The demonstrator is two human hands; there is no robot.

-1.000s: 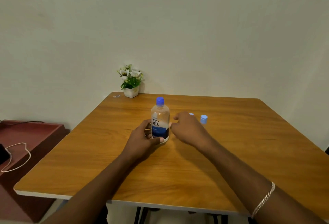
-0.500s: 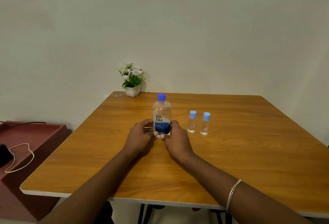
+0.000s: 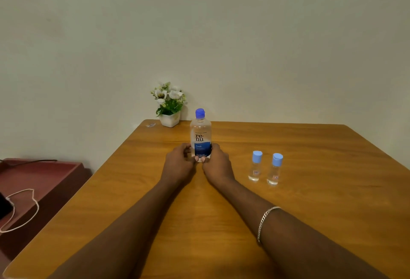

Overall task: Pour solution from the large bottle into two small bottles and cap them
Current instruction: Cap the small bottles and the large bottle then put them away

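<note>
The large clear bottle (image 3: 200,133) with a blue cap and a blue-and-white label stands upright on the wooden table (image 3: 310,201). My left hand (image 3: 178,164) and my right hand (image 3: 217,164) both grip its base, one on each side, thumbs meeting in front. To the right of my right hand stand two small clear bottles with light blue caps on: the nearer-left one (image 3: 255,166) and the right one (image 3: 275,169). Both are upright and apart from my hands.
A small white pot of white flowers (image 3: 169,105) sits at the table's far left corner by the wall. A scrap of paper (image 3: 150,125) lies beside it. A low reddish-brown unit (image 3: 44,179) with a white cord stands left of the table.
My right hand came off the small bottles and moved left to grip the large bottle's base. The view shifted, so the small bottles now show further right.
</note>
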